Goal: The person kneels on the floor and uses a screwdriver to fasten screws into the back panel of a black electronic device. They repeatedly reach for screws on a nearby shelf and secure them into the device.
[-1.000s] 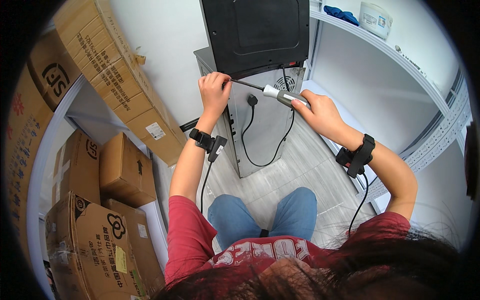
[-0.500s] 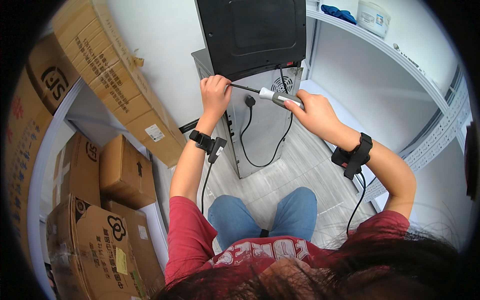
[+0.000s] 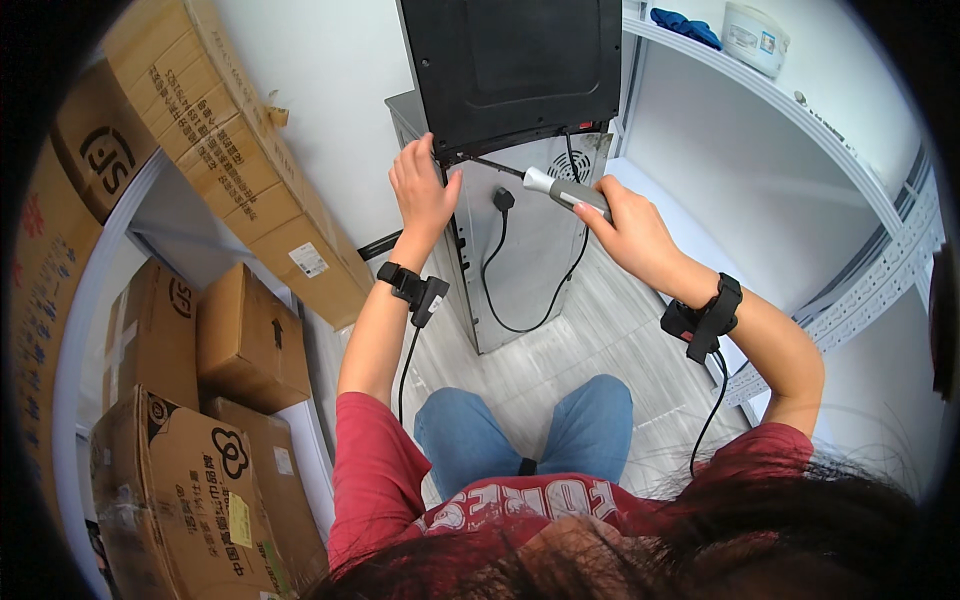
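Note:
A screwdriver [image 3: 574, 193] with a white and grey handle is gripped in my right hand [image 3: 632, 225]. Its dark shaft points left, and the tip meets the lower left corner of a black panel [image 3: 520, 60]. That panel is on the upper back of a grey metal appliance [image 3: 475, 270]. Beside the same corner, my left hand [image 3: 422, 190] is open, fingers stretched upward along the panel's left edge and thumb apart. Whether a screw sits at the tip is too small to make out. A black power cord [image 3: 484, 270] with a plug [image 3: 503, 199] hangs across the appliance's back.
Cardboard boxes [image 3: 255, 340] fill the shelves on the left, and a tall carton [image 3: 240, 150] leans by the wall. At right, a white curved shelf [image 3: 790, 100] carries a white tub [image 3: 754, 40] and a blue cloth [image 3: 686, 27]. Cables trail from both wrist straps.
My left fingers have come away from the screwdriver's shaft near its tip and opened up along the panel edge. The right hand keeps its hold, nearly in place.

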Action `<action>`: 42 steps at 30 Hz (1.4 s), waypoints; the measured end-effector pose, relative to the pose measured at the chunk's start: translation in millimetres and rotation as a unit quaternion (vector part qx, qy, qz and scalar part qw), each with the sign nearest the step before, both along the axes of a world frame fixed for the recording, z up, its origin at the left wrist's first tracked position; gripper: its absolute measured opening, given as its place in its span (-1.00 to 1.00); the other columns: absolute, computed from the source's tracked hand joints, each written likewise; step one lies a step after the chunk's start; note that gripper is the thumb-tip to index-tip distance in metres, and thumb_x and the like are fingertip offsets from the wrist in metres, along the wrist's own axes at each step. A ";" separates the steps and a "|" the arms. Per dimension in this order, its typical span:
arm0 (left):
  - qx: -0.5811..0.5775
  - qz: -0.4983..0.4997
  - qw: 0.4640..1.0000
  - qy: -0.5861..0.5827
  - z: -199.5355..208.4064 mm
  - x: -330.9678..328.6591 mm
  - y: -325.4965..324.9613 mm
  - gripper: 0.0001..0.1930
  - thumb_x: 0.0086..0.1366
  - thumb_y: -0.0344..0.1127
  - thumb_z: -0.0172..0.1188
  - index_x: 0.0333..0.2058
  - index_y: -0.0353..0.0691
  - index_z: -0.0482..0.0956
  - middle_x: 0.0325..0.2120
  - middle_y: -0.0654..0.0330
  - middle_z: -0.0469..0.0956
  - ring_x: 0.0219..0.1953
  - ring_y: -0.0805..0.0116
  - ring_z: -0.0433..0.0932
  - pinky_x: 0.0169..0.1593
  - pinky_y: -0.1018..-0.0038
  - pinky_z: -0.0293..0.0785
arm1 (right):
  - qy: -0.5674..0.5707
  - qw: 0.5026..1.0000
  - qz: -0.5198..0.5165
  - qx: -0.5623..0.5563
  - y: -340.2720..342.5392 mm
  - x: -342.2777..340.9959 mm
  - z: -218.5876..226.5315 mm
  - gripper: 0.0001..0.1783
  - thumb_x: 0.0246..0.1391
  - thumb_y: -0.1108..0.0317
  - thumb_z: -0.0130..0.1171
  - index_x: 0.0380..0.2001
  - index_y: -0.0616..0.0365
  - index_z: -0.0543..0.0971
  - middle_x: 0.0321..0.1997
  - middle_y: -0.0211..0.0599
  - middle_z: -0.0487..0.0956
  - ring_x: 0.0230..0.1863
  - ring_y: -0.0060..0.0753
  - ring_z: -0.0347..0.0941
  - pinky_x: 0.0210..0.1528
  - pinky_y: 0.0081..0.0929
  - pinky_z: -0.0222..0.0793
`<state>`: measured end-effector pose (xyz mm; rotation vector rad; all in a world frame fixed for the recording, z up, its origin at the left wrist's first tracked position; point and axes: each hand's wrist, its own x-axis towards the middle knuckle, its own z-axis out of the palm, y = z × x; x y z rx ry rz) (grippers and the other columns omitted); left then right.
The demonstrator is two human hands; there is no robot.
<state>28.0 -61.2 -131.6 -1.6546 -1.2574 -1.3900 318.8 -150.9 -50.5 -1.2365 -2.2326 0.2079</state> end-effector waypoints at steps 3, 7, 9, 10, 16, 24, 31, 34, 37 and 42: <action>-0.045 0.003 0.994 -0.101 -4.5 0.9 6.2 -0.21 -0.05 -0.16 0.42 0.13 -0.33 0.27 -0.08 0.01 0.39 -0.01 0.09 0.39 0.09 0.22 0.27 | 0.000 1.000 0.002 -0.002 2.8 -4.3 3.3 -0.61 0.22 0.11 0.06 -0.23 0.30 0.40 -0.48 0.00 0.52 -0.44 -0.02 0.48 -0.37 -0.21 0.35; -0.151 -0.017 0.976 -0.154 -27.2 -9.7 19.9 -0.18 -0.04 -0.11 0.42 0.14 -0.35 0.24 -0.04 0.00 0.38 0.03 0.04 0.36 0.11 0.20 0.28 | 0.003 1.000 0.012 0.004 6.8 -9.0 -1.8 -0.61 0.22 0.11 0.06 -0.22 0.31 0.39 -0.44 0.03 0.52 -0.43 -0.01 0.48 -0.36 -0.20 0.36; -0.170 -0.042 0.971 -0.162 -27.1 -10.6 20.6 -0.19 -0.04 -0.12 0.41 0.14 -0.34 0.24 -0.02 -0.01 0.38 0.05 0.02 0.35 0.12 0.19 0.27 | 0.002 1.000 0.013 0.013 7.1 -10.8 -3.1 -0.60 0.22 0.11 0.06 -0.21 0.31 0.39 -0.42 0.04 0.53 -0.43 -0.01 0.48 -0.36 -0.19 0.36; -0.165 -0.056 0.970 -0.171 -26.2 -11.0 21.8 -0.20 -0.04 -0.13 0.42 0.13 -0.33 0.25 -0.02 -0.01 0.38 0.05 0.02 0.35 0.12 0.19 0.28 | 0.003 1.000 0.009 0.011 7.2 -12.3 -1.9 -0.60 0.22 0.11 0.06 -0.21 0.31 0.39 -0.42 0.04 0.53 -0.42 -0.01 0.48 -0.35 -0.19 0.36; -0.078 -0.047 0.985 -0.145 -1.4 0.0 26.7 -0.28 -0.03 -0.20 0.41 0.08 -0.33 0.30 -0.04 0.01 0.41 0.04 0.04 0.37 0.12 0.22 0.29 | 0.008 1.000 0.014 0.017 10.7 -19.4 0.4 -0.60 0.23 0.11 0.05 -0.22 0.32 0.37 -0.42 0.06 0.52 -0.40 0.06 0.49 -0.33 -0.15 0.37; -0.113 -0.082 0.976 -0.167 12.4 -2.1 34.5 -0.33 -0.01 -0.30 0.40 0.05 -0.38 0.30 -0.08 0.00 0.45 0.03 0.05 0.37 0.11 0.25 0.30 | 0.002 0.999 0.012 0.037 12.2 -32.8 1.4 -0.61 0.22 0.13 0.06 -0.31 0.32 0.32 -0.40 0.09 0.52 -0.42 0.15 0.50 -0.37 -0.06 0.40; -0.128 -0.095 0.969 -0.187 13.2 -0.4 36.8 -0.35 -0.01 -0.31 0.41 0.03 -0.38 0.30 -0.09 0.00 0.46 0.02 0.06 0.38 0.09 0.26 0.33 | -0.049 0.984 0.031 0.168 9.9 -41.7 -8.9 -0.67 0.16 0.21 0.13 -0.19 0.22 0.32 -0.29 -0.06 0.47 -0.47 0.04 0.47 -0.47 -0.19 0.42; -0.124 -0.103 0.969 -0.186 12.7 -0.8 37.4 -0.35 -0.01 -0.30 0.41 0.03 -0.37 0.30 -0.09 0.01 0.46 0.02 0.06 0.38 0.08 0.26 0.34 | -0.091 0.961 0.030 0.259 7.0 -47.3 -9.3 -0.68 0.09 0.27 0.18 -0.20 0.17 0.33 -0.34 -0.18 0.40 -0.52 -0.11 0.45 -0.52 -0.28 0.41; -0.124 -0.102 0.969 -0.190 13.8 1.0 35.9 -0.34 -0.02 -0.30 0.41 0.04 -0.37 0.30 -0.09 0.01 0.46 0.02 0.06 0.38 0.08 0.26 0.34 | -0.125 0.901 0.054 0.411 7.6 -56.5 -7.2 -0.67 0.01 0.30 0.24 -0.23 0.16 0.36 -0.40 -0.26 0.35 -0.56 -0.24 0.43 -0.56 -0.36 0.38; -0.091 -0.078 0.979 -0.165 10.4 -2.0 33.2 -0.31 -0.03 -0.34 0.39 0.08 -0.35 0.28 -0.09 0.01 0.46 0.02 0.04 0.37 0.07 0.22 0.33 | -0.118 0.901 0.074 0.410 -5.9 -80.3 7.6 -0.73 0.01 0.30 0.24 -0.32 0.18 0.40 -0.44 -0.30 0.34 -0.58 -0.33 0.43 -0.61 -0.44 0.35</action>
